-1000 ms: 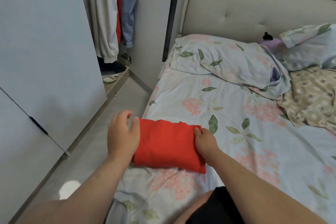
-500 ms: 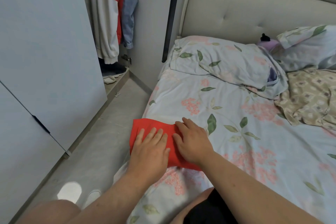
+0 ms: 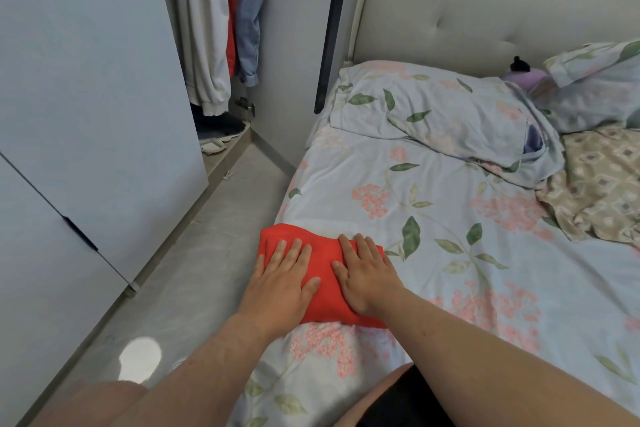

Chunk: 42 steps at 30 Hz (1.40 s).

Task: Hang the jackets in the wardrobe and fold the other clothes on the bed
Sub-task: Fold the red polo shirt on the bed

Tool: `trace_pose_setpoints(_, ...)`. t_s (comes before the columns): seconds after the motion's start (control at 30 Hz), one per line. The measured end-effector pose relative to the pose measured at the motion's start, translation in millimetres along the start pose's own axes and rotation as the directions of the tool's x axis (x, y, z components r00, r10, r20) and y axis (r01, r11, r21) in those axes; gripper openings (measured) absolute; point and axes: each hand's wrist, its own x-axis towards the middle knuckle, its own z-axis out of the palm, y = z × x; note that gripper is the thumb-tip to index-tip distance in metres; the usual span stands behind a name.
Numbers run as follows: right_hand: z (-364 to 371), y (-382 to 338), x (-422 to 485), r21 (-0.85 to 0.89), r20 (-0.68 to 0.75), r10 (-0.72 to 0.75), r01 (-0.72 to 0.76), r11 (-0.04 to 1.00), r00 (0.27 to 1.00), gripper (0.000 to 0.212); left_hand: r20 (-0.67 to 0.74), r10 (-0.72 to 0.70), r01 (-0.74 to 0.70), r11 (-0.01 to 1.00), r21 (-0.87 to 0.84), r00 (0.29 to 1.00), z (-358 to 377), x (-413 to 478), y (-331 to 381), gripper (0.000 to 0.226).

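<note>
Under left hand [image 3: 284,282], right hand [image 3: 367,276], red cloth [image 3: 323,249] half-hidden

Folded garment [image 3: 322,250] on the bed [image 3: 450,229], near its left edge. The left hand [image 3: 284,282] lies flat on its left part, the right hand [image 3: 369,276] on its right, side by side. Floor [image 3: 194,270] strip left of bed; wardrobe [image 3: 86,80] beyond, with jackets [image 3: 211,28] hanging inside. Pillow [image 3: 450,114] behind the garment, against the headboard [image 3: 485,10]. Blanket [image 3: 602,184] far right.

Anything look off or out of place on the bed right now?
Nothing serious. The red garment lies folded under the flat left hand and right hand, though close to the edge of the bed. The beige blanket sits crumpled at the right, and the pillow is rumpled.
</note>
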Motion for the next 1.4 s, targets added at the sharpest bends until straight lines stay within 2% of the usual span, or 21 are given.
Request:
trace_pose_setpoints(0.1, 0.4, 0.0, 2.9, 0.004, 0.001, 0.003, -0.003, 1.0, 1.0, 0.067, 0.002, -0.006, 0.006, 0.998, -0.06, 1.0, 0.0, 2.8, -2.0, 0.067)
trace_pose_setpoints(0.17, -1.7, 0.4, 1.4, 0.06, -0.024, 0.001, 0.0, 0.998, 1.0, 0.068, -0.047, -0.045, 0.038, 0.989, -0.142, 0.998, -1.8, 0.8, 0.4, 0.074)
trace_pose_setpoints(0.23, -6.7, 0.8, -2.5, 0.216, -0.102, 0.063, -0.039, 0.976, 0.993, 0.072, -0.13, -0.217, 0.171, 0.941, -0.293, 0.968, -6.4, -5.3, 6.7, 0.092)
trace_pose_setpoints(0.3, -15.7, 1.9, -6.8, 0.409, -0.176, 0.252, -0.162, 0.898, 0.952, 0.073, -0.118, -0.467, 0.366, 0.806, -0.465, 0.877, -13.5, -11.8, 10.8, 0.104)
trace_pose_setpoints(0.33, -20.8, 3.2, -8.6, 0.491, -0.162, 0.357, -0.238, 0.838, 0.92, 0.068, -0.063, -0.551, 0.437, 0.722, -0.536, 0.832, -16.8, -14.2, 10.7, 0.102)
trace_pose_setpoints(0.37, -24.6, 5.0, -11.6, 0.563, -0.108, 0.441, -0.311, 0.766, 0.891, 0.061, 0.008, -0.593, 0.48, 0.644, -0.596, 0.805, -19.5, -16.1, 9.3, 0.093)
trace_pose_setpoints(0.43, -30.0, 8.5, -19.4, 0.68, 0.055, 0.498, -0.398, 0.616, 0.866, 0.049, 0.117, -0.575, 0.468, 0.513, -0.72, 0.81, -23.7, -18.0, 3.7, 0.067)
trace_pose_setpoints(0.53, -33.8, 11.2, -35.6, 0.858, 0.293, 0.358, -0.409, 0.312, 0.887, 0.039, 0.204, -0.518, 0.404, 0.31, -0.861, 0.831, -28.7, -24.4, -2.7, 0.043)
trace_pose_setpoints(0.6, -41.0, 9.1, -46.3, 0.886, 0.412, 0.23, -0.447, 0.126, 0.882, 0.039, 0.362, -0.436, 0.433, 0.074, -0.898, 0.824, -37.4, -28.2, -5.8, 0.042)
trace_pose_setpoints(0.63, -45.2, 7.8, -50.0, 0.881, 0.445, 0.186, -0.466, 0.087, 0.876, 0.037, 0.448, -0.372, 0.471, -0.03, -0.881, 0.813, -44.2, -30.9, -7.0, 0.042)
trace_pose_setpoints(0.67, -48.3, 7.2, -52.2, 0.875, 0.461, 0.16, -0.477, 0.083, 0.873, 0.036, 0.509, -0.323, 0.51, -0.089, -0.855, 0.798, -50.9, -33.6, -8.5, 0.04)
trace_pose_setpoints(0.77, -51.9, 4.4, -56.8, 0.877, 0.456, 0.139, -0.47, 0.1, 0.879, 0.036, 0.523, -0.307, 0.523, -0.089, -0.848, 0.795, -60.9, -40.2, -13.2, 0.028)
trace_pose_setpoints(0.93, -51.6, -2.1, -56.6, 0.942, 0.261, 0.128, -0.281, 0.182, 0.957, 0.043, 0.385, -0.36, 0.366, -0.124, -0.922, 0.85, -65.5, -50.1, -8.5, 0.024)
trace_pose_setpoints(1.1, -52.3, -0.5, -56.1, 0.961, 0.18, 0.12, -0.2, 0.19, 0.976, 0.046, 0.322, -0.327, 0.266, -0.206, -0.942, 0.888, -64.7, -57.3, -6.2, 0.023)
trace_pose_setpoints(1.27, -51.3, -1.6, -49.2, 0.954, 0.124, 0.124, -0.153, 0.259, 0.984, 0.045, 0.229, -0.352, 0.181, -0.162, -0.97, 0.908, -62.1, -48.8, -9.7, 0.021)
trace_pose_setpoints(1.4, -51.8, 1.0, -34.3, 0.96, 0.057, 0.189, -0.105, 0.259, 0.98, 0.036, 0.192, -0.357, 0.164, -0.107, -0.981, 0.914, -61.2, -20.7, -16.5, 0.029)
